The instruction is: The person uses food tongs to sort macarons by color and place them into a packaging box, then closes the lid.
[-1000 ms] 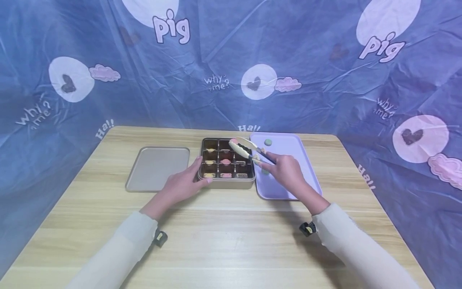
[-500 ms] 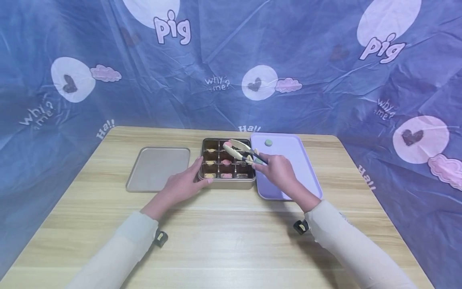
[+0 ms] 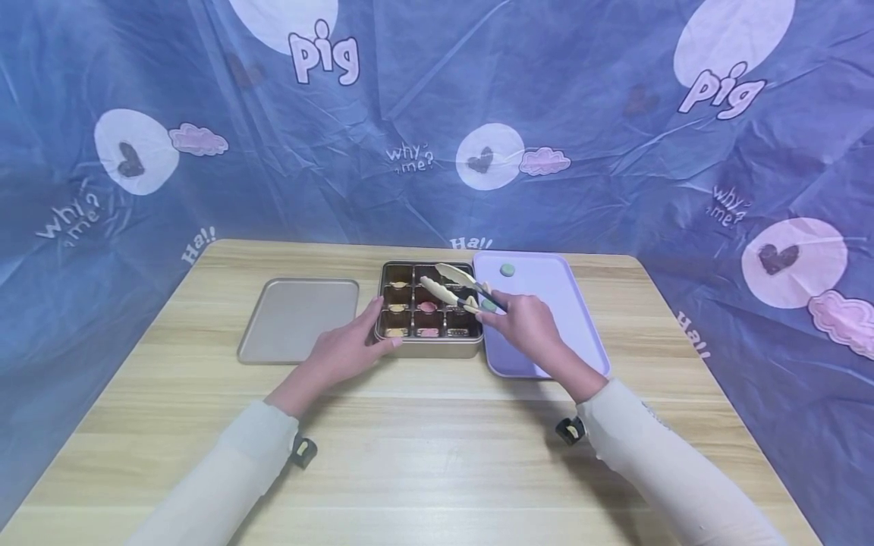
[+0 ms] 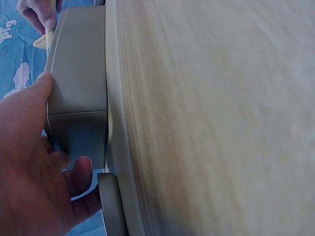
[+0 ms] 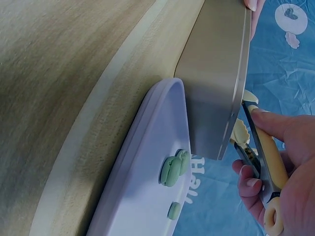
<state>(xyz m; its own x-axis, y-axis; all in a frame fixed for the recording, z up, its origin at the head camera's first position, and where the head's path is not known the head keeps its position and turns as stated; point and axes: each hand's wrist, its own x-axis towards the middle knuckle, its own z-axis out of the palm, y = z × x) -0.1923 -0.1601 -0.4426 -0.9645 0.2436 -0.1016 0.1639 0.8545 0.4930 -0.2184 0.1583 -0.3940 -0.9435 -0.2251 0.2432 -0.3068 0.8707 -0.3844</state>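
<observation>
My left hand point(image 3: 344, 349) grips the front left corner of a metal tin box point(image 3: 437, 349), thumb on the front rim and fingers at the left side. Inside, dark dividers form several compartments, with yellow macarons point(image 3: 398, 309) in the left column and pink macarons point(image 3: 428, 307) in the middle one. My right hand point(image 3: 529, 322) holds cream-tipped tongs point(image 3: 440, 290), whose tips stand apart over the back middle compartment. The tongs partly hide that compartment, and no macaron shows between the tips. Green macarons point(image 5: 171, 171) lie on a lilac tray point(image 3: 546, 280) right of the box.
A flat metal lid point(image 3: 300, 318) lies left of the box, close to my left hand. All of it rests on a wooden table point(image 3: 437, 455). Blue printed cloth point(image 3: 437, 205) hangs behind the table and at both sides.
My right hand has moved left with the tongs, carrying a pink macaron over the back middle compartment. The tips have spread and the macaron has left them. The left hand stays put.
</observation>
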